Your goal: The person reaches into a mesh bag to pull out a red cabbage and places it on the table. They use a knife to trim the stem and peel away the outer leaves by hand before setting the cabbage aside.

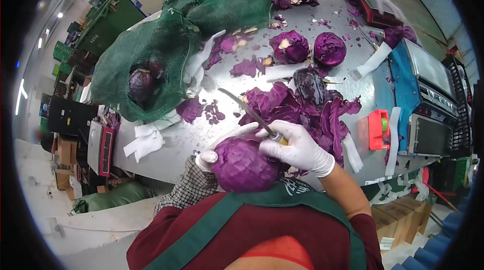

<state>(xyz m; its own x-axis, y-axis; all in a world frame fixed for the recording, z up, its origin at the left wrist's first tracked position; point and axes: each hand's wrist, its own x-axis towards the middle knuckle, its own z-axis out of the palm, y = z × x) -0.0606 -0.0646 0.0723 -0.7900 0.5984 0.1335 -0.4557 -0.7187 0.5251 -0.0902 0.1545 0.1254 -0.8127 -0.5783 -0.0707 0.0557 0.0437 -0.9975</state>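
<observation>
A round red cabbage (243,166) is close to my chest over the near table edge. Wearing a white glove, my left hand (214,153) supports it from the left and behind, with its fingers curved around it. My gloved right hand (295,146) grips the yellowish handle of a knife (247,107), and its fingers rest against the cabbage's right side. The narrow blade points up and to the left, away from the cabbage. Just beyond my hands lies a heap of loose purple cabbage leaves (272,101), with a darker cabbage piece (310,86) on it.
Two trimmed cabbages (330,49) sit farther back on the metal table (360,91). A green mesh sack (146,53) holding cabbages is at left. A red tape dispenser (378,129) and a blue machine (428,88) stand at right. A co-worker's gloved hands (388,6) are across the table.
</observation>
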